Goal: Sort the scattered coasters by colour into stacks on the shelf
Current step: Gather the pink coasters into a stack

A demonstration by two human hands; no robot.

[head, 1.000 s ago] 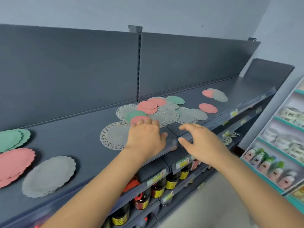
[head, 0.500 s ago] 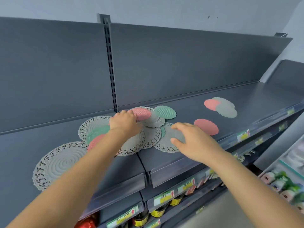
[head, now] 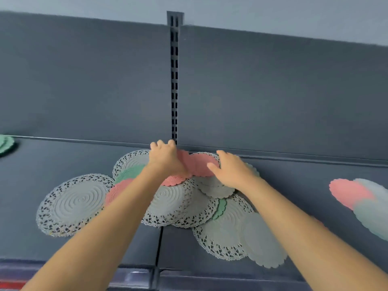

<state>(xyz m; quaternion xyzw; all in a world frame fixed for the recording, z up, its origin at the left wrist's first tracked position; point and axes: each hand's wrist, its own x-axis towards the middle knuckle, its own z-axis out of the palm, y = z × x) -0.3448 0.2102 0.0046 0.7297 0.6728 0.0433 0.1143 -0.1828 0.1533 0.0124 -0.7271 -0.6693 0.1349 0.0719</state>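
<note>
Two scalloped pink coasters [head: 199, 164] overlap; left grip [head: 165, 158] curls over them, right grip [head: 233, 171] pinches their edge.

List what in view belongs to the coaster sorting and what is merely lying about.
Belongs:
pink coasters
green coaster
grey lace coasters
plain grey coaster
green stack, far left
shelf deck

Lying about:
slotted upright
back panel
front edge strip
</note>
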